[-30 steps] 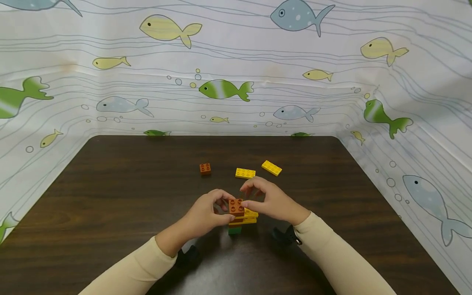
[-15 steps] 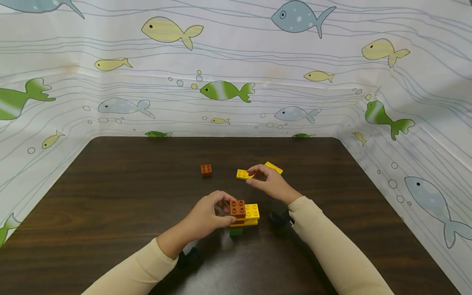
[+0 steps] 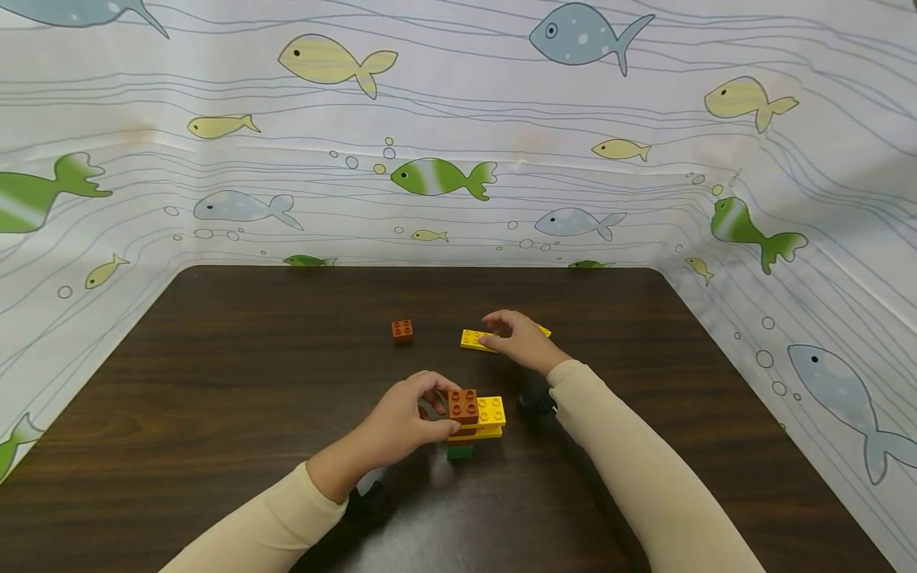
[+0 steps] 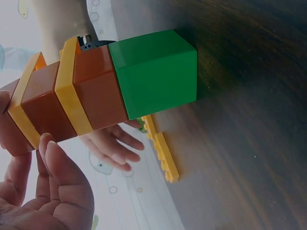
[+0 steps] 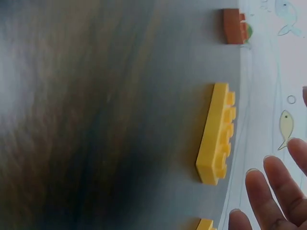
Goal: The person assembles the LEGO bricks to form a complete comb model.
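left hand (image 3: 401,418): gripping the brick stack (image 3: 463,407) from its left side
right hand (image 3: 526,342): beyond the brick stack, loosely curved

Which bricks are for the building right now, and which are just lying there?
In the job:
brick tower, held by the left hand
nearer yellow brick, by the thumb of the right hand, probably next

Just lying about, though maybe spares:
loose brown brick
other yellow brick, mostly hidden behind the right hand

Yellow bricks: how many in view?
4: upper brick and lower brick in the left hand stack; near loose brick by the right hand; far loose brick mostly hidden behind it.
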A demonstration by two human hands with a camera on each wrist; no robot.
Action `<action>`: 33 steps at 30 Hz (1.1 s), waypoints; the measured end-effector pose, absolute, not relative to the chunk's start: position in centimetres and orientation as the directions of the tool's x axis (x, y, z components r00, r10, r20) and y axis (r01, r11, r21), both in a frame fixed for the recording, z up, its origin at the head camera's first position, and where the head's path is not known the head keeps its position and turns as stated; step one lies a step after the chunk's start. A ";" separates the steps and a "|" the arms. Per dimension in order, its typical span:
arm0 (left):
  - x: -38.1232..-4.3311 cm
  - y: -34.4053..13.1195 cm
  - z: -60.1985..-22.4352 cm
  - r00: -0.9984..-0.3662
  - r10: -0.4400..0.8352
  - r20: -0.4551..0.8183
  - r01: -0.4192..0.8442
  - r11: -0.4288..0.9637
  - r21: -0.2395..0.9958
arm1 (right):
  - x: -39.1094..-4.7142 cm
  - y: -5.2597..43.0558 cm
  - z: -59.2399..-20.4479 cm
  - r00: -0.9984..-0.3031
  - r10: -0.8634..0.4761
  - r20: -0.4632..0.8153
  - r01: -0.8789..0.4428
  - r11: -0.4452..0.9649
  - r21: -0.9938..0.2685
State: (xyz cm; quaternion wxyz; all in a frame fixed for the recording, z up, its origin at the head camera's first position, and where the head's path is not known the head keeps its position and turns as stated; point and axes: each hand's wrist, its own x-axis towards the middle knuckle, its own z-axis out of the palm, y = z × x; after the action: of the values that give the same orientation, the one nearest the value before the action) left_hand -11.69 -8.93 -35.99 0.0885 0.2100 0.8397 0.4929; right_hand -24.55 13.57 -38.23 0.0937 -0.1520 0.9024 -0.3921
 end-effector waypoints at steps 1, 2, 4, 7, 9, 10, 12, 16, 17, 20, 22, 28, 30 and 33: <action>-11.7 -8.9 -36.0 -0.896 0.440 0.058 0.265 0.426 0.865 | -24.7 13.6 -38.2 -0.937 -0.346 -0.051 -0.203 0.657 -0.726; -11.7 -8.9 -36.0 -0.896 0.440 0.058 0.265 0.425 0.865 | -24.9 13.6 -38.2 -0.938 -0.344 -0.054 -0.203 0.666 -0.718; -11.7 -9.0 -35.9 -0.896 0.440 0.057 0.264 0.426 0.865 | -25.1 13.5 -38.2 -0.937 -0.344 -0.061 -0.205 0.683 -0.701; -11.7 -9.0 -35.9 -0.896 0.439 0.057 0.264 0.426 0.865 | -25.5 13.4 -38.3 -0.932 -0.355 -0.078 -0.214 0.710 -0.671; -11.7 -9.0 -35.9 -0.896 0.441 0.054 0.259 0.420 0.870 | -25.7 13.3 -38.3 -0.927 -0.362 -0.096 -0.217 0.728 -0.650; -11.6 -9.0 -35.8 -0.895 0.443 0.053 0.258 0.417 0.872 | -25.7 13.3 -38.3 -0.925 -0.366 -0.105 -0.218 0.735 -0.642; -11.6 -9.0 -35.8 -0.894 0.445 0.050 0.252 0.409 0.877 | -25.9 13.1 -38.4 -0.918 -0.379 -0.118 -0.230 0.748 -0.622; -11.6 -8.9 -35.8 -0.894 0.445 0.044 0.244 0.402 0.882 | -26.2 12.8 -38.7 -0.911 -0.389 -0.139 -0.236 0.766 -0.598; -11.6 -8.9 -35.8 -0.895 0.443 0.043 0.242 0.403 0.883 | -26.3 12.8 -38.7 -0.910 -0.389 -0.144 -0.235 0.770 -0.592; -11.6 -8.9 -35.8 -0.897 0.441 0.040 0.238 0.403 0.884 | -26.6 12.6 -39.0 -0.912 -0.380 -0.157 -0.229 0.788 -0.572; -11.6 -8.9 -35.8 -0.896 0.441 0.041 0.237 0.401 0.885 | -26.8 12.4 -39.1 -0.914 -0.369 -0.166 -0.225 0.804 -0.551; -11.6 -8.9 -35.7 -0.894 0.445 0.040 0.236 0.394 0.888 | -27.2 12.1 -39.5 -0.921 -0.346 -0.181 -0.221 0.844 -0.488; -11.5 -8.9 -35.7 -0.894 0.446 0.038 0.235 0.396 0.887 | -27.3 12.0 -39.6 -0.921 -0.348 -0.178 -0.233 0.854 -0.464; -11.5 -8.9 -35.7 -0.895 0.445 0.037 0.234 0.397 0.887 | -27.4 11.9 -39.8 -0.920 -0.351 -0.174 -0.250 0.867 -0.431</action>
State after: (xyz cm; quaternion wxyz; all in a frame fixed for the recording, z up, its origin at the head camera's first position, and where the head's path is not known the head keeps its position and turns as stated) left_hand -11.51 -8.94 -35.70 0.1035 0.2048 0.8293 0.5095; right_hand -27.36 11.90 -39.81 0.1244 -0.1568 0.9582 -0.2043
